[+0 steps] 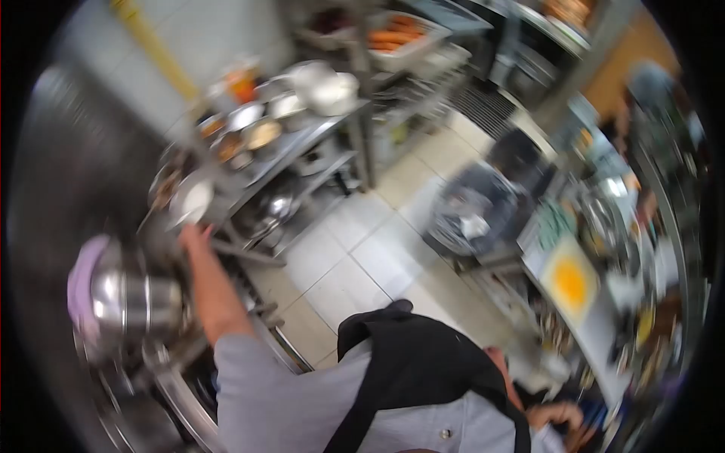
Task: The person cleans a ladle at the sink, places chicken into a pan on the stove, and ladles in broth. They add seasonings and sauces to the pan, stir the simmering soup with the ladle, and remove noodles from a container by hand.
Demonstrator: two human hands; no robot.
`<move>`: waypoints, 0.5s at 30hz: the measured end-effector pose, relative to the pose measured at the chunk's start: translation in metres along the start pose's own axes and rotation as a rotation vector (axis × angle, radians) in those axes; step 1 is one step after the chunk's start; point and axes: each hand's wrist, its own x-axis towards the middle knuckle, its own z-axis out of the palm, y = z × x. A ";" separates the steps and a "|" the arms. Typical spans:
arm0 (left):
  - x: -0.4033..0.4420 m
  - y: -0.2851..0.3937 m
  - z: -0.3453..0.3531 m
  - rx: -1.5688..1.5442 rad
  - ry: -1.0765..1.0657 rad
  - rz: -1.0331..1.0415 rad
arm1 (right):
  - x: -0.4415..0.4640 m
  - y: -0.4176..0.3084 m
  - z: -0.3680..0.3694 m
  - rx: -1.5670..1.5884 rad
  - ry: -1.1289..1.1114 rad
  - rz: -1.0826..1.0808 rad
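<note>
My left arm reaches out to the far left. My left hand [195, 235] is closed at the near edge of a round, pale bowl [193, 199], which looks white inside; blur hides exactly how the fingers grip it. Nearer to me on the same side stands a large shiny steel pot [136, 300] with a lilac cloth [88, 283] over its far left side. A strip of skin shows beside my apron [411, 359] on the right, but my right hand itself cannot be made out.
A steel shelf unit [306, 143] carries several bowls and pans. Carrots [396, 35] fill a tray at the back. A lined bin [472, 215] stands on the tiled floor. At right, a counter holds a board with orange food [568, 281]; another person's hand [560, 415] appears lower right.
</note>
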 end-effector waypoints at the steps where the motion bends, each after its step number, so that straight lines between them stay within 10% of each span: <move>1: 0.001 -0.002 -0.005 0.074 -0.117 0.049 | 0.004 0.038 0.014 -0.117 0.064 -0.114; 6: -0.101 0.018 0.053 0.127 -0.302 0.274 | -0.047 0.002 -0.003 -0.173 -0.035 0.202; 15: -0.528 -0.225 0.227 0.890 -1.751 0.007 | -0.112 -0.006 0.052 0.575 0.494 0.504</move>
